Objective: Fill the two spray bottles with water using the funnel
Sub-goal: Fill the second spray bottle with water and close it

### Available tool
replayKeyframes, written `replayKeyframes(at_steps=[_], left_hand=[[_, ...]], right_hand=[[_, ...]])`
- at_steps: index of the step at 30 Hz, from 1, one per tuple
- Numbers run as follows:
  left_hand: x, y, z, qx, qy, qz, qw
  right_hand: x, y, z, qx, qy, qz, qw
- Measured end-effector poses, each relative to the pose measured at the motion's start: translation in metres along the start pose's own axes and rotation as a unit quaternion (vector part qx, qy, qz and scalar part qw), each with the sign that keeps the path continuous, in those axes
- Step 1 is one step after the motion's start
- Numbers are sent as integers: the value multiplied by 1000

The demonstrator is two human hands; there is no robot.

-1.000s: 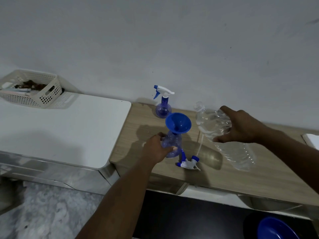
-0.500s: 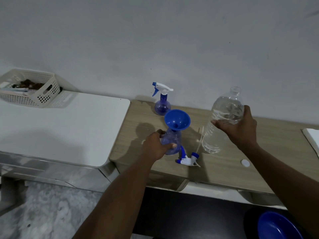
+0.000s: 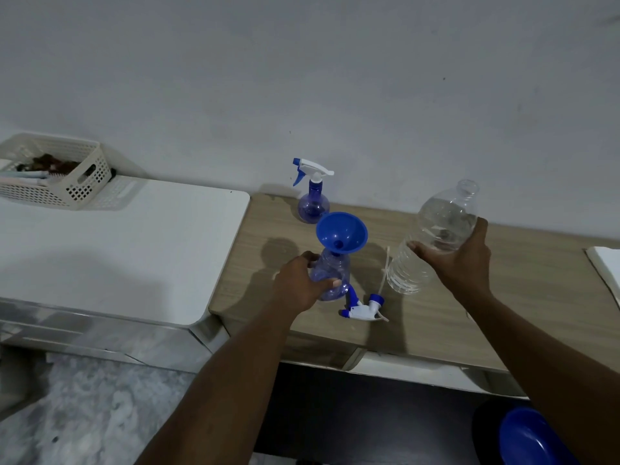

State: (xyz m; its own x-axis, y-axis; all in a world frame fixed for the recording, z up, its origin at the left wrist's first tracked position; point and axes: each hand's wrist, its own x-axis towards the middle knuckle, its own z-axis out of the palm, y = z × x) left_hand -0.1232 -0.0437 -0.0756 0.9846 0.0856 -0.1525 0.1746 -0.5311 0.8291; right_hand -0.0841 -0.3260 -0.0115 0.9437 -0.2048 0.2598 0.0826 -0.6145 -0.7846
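Note:
A blue funnel (image 3: 341, 232) sits in the neck of an uncapped blue spray bottle (image 3: 330, 270) on the wooden table (image 3: 469, 313). My left hand (image 3: 297, 283) grips that bottle's round body. Its white and blue spray head (image 3: 364, 308) lies on the table just in front. My right hand (image 3: 459, 260) holds a clear, uncapped water bottle (image 3: 432, 239), upright and leaning slightly, its base near the table to the funnel's right. A second blue spray bottle (image 3: 313, 196), with its spray head on, stands at the back by the wall.
A white table (image 3: 117, 250) adjoins on the left, with a white basket (image 3: 53, 174) of small items at its back corner. A white object (image 3: 607, 263) lies at the wooden table's right edge. A blue basin (image 3: 533, 437) sits on the floor at lower right.
One second ago my right hand held the water bottle tipped sideways near the funnel. It has since swung it upright and moved it to the right. My left hand stayed on the spray bottle.

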Motion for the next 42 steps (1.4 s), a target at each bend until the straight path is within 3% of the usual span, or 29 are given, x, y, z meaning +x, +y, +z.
replayKeyframes(at_steps=[17,32,35,38,42], left_hand=[[-1,3,0,17,4,-3,1000],[0,2,0,10,-3,-3,1000],[0,2,1,12,-6,-10,1000],[1,0,0,10,-2,-10,1000],[2,1,-1,32,-4,-15,999]], right_hand=[[20,15,-29,16,-116,-23,993],[-11,27,-9,59,-62,78,993],[-35,24,-1,53,11,90,994],[-78,12,14,20,85,4,996],[-94,-33,36,-16,15,-214,976]])
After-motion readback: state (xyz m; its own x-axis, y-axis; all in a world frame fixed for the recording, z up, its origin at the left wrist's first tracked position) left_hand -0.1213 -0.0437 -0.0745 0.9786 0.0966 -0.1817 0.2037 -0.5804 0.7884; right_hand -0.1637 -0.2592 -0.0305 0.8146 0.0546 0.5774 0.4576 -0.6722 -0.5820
